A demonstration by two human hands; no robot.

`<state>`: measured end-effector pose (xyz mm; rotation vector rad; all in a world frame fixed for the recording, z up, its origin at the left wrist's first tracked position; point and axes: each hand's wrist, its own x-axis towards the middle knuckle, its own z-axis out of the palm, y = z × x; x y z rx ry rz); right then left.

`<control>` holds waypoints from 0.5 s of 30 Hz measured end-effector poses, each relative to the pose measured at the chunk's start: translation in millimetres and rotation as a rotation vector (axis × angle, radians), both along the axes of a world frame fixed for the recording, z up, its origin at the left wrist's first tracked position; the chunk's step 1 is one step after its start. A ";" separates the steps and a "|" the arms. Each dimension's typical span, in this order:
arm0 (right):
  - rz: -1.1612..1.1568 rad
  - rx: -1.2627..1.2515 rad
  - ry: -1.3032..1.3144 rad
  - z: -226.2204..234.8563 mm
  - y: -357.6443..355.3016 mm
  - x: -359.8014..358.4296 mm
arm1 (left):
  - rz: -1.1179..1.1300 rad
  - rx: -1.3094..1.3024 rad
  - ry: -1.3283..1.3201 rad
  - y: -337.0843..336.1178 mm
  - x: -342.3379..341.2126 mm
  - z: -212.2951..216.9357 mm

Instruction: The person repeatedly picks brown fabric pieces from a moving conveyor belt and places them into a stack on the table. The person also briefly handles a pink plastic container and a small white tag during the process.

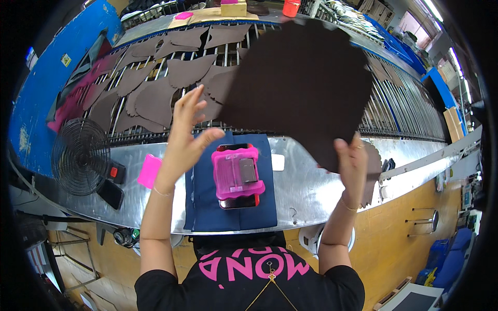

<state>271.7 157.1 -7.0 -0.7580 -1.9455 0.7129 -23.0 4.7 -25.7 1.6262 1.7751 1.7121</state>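
My right hand [353, 166] pinches the lower edge of a large dark brown leather piece [306, 88] with a scalloped rim, holding it up off the table. Fingers apart and holding nothing, my left hand [187, 135] is raised to the left of the piece. Below and between the hands lies a bright pink plastic frame [223, 176] over a red-edged black object [237, 203], on a folded navy cloth [202, 215]. Behind my right hand, part of another brown scalloped piece [372, 155] rests at the table's edge.
Several brown leather pieces [189, 70] lie on a slatted conveyor [404, 111] beyond the metal table [306, 202]. A wire-caged fan [80, 155], a phone [110, 195] and a pink card [150, 171] are at left. Near the cloth sits a small white item [278, 162].
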 end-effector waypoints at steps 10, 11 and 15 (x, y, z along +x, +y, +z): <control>0.580 0.088 -0.210 -31.4 -31.3 -101.9 | 0.408 -0.067 -0.026 -107.4 -50.3 36.9; 0.592 0.079 -0.221 -33.4 -32.8 -102.1 | 0.424 -0.123 -0.022 -112.5 -49.2 38.1; 0.599 0.102 -0.330 -43.1 -30.1 -93.4 | 0.430 -0.266 0.062 -121.8 -44.1 30.0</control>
